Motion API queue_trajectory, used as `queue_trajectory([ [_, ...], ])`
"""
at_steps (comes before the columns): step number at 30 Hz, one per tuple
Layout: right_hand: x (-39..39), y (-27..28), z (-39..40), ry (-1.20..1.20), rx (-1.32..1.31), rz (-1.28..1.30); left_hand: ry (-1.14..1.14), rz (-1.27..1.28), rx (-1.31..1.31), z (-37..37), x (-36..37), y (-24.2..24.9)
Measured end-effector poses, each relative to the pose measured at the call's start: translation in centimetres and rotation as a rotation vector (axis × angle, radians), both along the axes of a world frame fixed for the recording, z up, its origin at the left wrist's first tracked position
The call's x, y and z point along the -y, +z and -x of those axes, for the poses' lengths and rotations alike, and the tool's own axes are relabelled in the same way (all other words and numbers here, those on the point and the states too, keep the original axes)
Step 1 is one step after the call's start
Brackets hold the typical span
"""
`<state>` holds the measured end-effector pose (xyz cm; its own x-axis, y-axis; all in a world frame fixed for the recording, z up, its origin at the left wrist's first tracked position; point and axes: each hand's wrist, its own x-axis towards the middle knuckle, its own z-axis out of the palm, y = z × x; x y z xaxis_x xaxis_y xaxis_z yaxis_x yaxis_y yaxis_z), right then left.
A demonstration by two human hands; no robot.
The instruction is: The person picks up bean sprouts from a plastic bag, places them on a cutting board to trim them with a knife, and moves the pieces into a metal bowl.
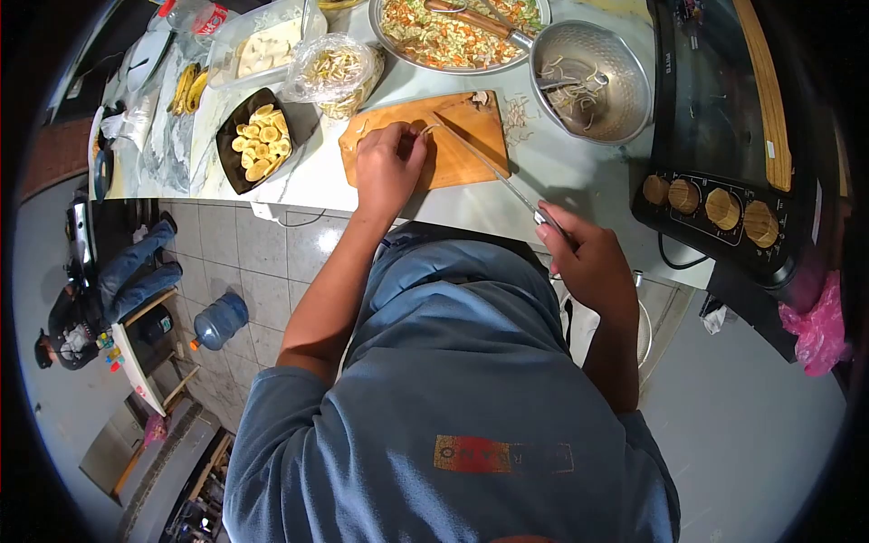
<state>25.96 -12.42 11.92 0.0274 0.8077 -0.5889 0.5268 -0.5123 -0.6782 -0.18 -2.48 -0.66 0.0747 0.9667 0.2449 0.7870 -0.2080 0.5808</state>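
Note:
My right hand (588, 258) is wrapped round the handle of a long knife (489, 165). Its blade slants up and left, with the tip over the wooden cutting board (466, 156). On the board, my left hand (389, 166) is closed, fingertips pinched at a thin pale strand that looks like a bean sprout (429, 129), close to the blade tip. Behind the board sits a clear plastic bag (337, 71) full of similar sprouts. More strands lie in a dented metal bowl (620, 100) at the right, and cut bits (516, 118) lie beside the board.
A dark dish holds banana slices (262, 140); bananas (187, 89) lie farther left. A tub of pale liquid (269, 45) and a tray of chopped vegetables (444, 36) stand behind. A black oven (724, 136) borders the right. A person (77, 326) sits across the room.

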Motion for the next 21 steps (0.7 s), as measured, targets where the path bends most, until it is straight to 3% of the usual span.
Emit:
queue_trajectory([
  [5,0.1,-0.05,0.3,0.008,0.018,0.017,-0.02,0.013,0.139,-0.24,0.4,-0.21],
  [21,0.09,-0.16,0.89,0.017,0.078,0.041,-0.046,0.049,0.117,-0.28,0.69,0.17],
])
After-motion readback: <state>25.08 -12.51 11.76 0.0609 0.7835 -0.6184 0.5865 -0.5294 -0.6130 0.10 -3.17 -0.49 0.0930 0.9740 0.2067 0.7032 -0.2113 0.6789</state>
